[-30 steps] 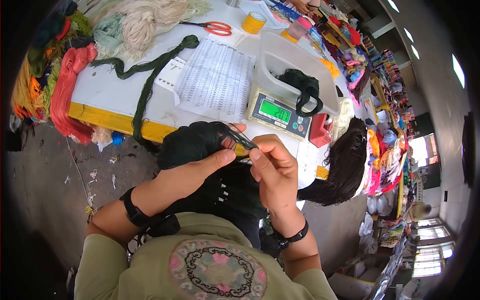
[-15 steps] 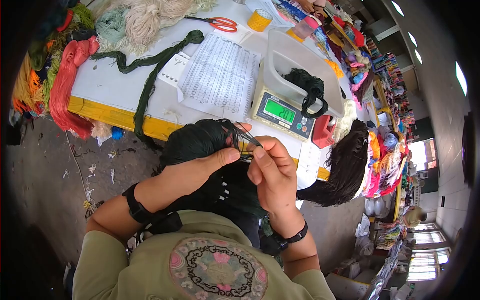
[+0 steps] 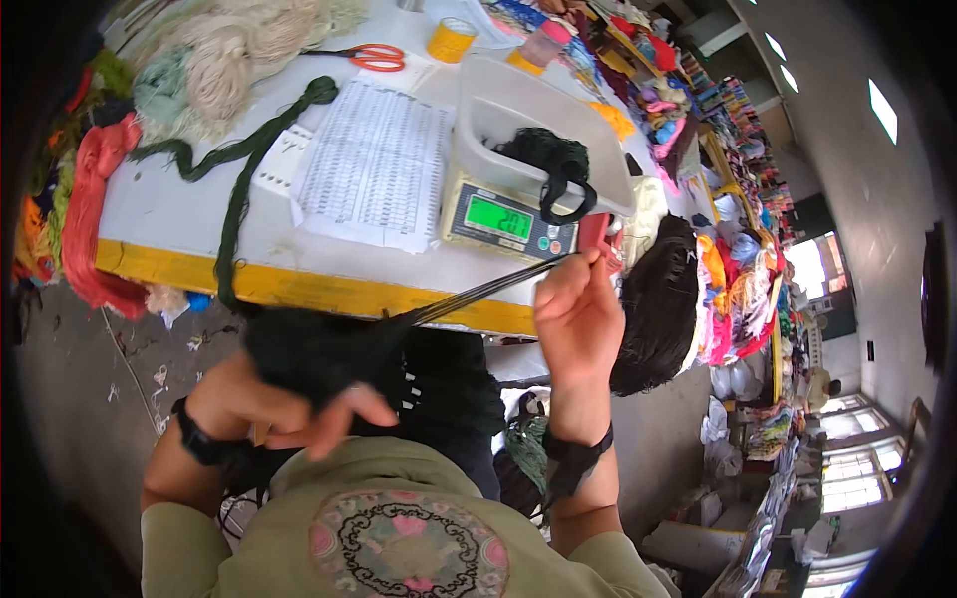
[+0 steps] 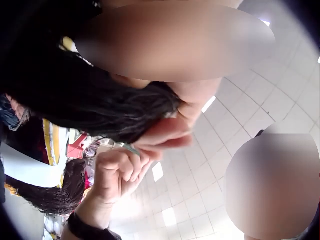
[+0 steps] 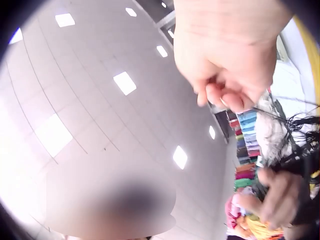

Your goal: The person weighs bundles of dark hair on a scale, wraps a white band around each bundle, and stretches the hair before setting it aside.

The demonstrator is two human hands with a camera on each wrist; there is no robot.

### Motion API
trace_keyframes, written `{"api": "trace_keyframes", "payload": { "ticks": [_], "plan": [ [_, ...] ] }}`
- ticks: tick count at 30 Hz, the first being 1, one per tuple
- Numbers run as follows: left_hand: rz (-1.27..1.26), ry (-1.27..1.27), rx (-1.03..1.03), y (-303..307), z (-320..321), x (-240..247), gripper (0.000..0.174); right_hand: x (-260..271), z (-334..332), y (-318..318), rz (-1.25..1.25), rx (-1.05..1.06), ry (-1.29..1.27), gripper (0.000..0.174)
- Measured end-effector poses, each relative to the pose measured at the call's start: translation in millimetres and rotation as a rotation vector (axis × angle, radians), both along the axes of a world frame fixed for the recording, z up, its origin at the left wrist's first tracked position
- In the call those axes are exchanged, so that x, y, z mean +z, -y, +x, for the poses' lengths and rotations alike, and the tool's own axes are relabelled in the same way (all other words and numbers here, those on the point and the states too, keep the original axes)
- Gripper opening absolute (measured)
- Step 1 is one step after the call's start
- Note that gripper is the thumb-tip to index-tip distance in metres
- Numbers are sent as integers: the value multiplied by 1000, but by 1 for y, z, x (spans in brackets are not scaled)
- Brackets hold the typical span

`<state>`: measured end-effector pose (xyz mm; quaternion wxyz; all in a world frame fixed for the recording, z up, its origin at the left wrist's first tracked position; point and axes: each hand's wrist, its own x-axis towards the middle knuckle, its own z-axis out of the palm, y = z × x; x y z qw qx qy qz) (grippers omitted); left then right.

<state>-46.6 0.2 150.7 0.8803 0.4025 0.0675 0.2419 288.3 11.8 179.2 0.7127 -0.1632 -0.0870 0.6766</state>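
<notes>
A dark skein (image 3: pixel 317 349) lies against my blurred left hand (image 3: pixel 289 404), which grips it low in front of the lap. Thin dark strands (image 3: pixel 478 296) stretch taut from the skein to my right hand (image 3: pixel 581 319), pinched between thumb and fingers over the table edge. In the left wrist view the dark yarn (image 4: pixel 100 100) runs up to my left hand (image 4: pixel 172 125), and my right hand (image 4: pixel 117 172) is beyond it. The right wrist view shows my right hand (image 5: pixel 227 65) with curled fingers and a strand leaving them; my left hand (image 5: pixel 280 200) is lower.
A scale (image 3: pixel 510 217) with a lit green display bears a clear bin (image 3: pixel 608 169) holding dark yarn (image 3: pixel 546 159). Printed sheets (image 3: pixel 374 164), orange-handled scissors (image 3: pixel 378 58), a yellow tape roll (image 3: pixel 452 41) and a green skein (image 3: pixel 239 189) lie left of it. Black yarn (image 3: pixel 658 309) hangs at the right.
My hands have moved apart: the left down and to the left with the skein, the right up and slightly right. The strands between them are longer and pulled straight. The head view has shifted.
</notes>
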Motion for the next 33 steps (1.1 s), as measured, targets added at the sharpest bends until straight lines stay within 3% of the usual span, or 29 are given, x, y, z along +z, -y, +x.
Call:
{"api": "trace_keyframes", "payload": {
  "ticks": [1,4,7,9,11,12,14,16,17,19,20,21,22,23,24,25,26,27,28,29,30,31,32,33],
  "plan": [
    [-79,45,-2,3,-18,-12,88,-10,18,-9,-49,-226,188,13],
    [-180,606,-57,5,-31,-6,107,-34,43,-30,-231,-215,373,11],
    [-226,596,-110,20,-20,9,112,-40,29,-52,-244,-132,440,15],
    [19,468,-63,14,-11,11,85,-28,13,-68,-280,-158,476,16],
    [177,293,241,18,-1,24,43,-26,18,-71,-248,-116,444,16],
    [179,292,242,21,0,18,43,-24,22,-72,-224,-80,412,16],
    [81,278,480,20,0,-2,32,-14,33,-49,-84,-69,423,17],
    [33,197,502,14,-11,2,33,23,46,-12,13,-151,424,19],
    [27,169,607,10,-16,1,32,40,62,11,61,-213,431,21],
    [-35,161,789,2,-26,-5,28,71,107,54,198,-394,324,23],
    [-87,183,872,-3,-32,-9,26,89,141,83,230,-501,466,22],
    [-146,256,884,-7,-40,-13,26,105,168,111,205,-837,627,22],
    [-82,383,799,-14,-49,-24,29,120,171,127,137,-1299,787,22],
    [-89,451,718,-14,-47,-20,37,135,166,139,302,-1435,898,22],
    [-95,520,636,-14,-43,-14,54,151,160,147,76,-1804,1054,23],
    [10,399,716,-13,-30,-9,69,155,149,151,-76,-1829,1234,23],
    [69,409,635,-13,-14,-3,81,157,137,154,-237,-1840,1409,23],
    [130,417,556,-14,2,4,93,156,86,141,-574,-1655,1458,24],
    [107,426,405,-13,16,11,93,137,96,147,-319,-1376,1692,26],
    [85,422,258,-12,30,17,94,126,74,144,-192,-920,1867,21],
    [33,292,199,-5,42,24,89,115,53,140,-33,-317,1977,16],
    [89,155,128,-2,59,34,84,104,31,137,80,168,1981,11],
    [248,49,89,-2,75,39,77,95,13,119,78,580,2267,16],
    [415,-48,49,-2,92,45,71,82,-8,111,185,618,2321,16]
  ]
}}
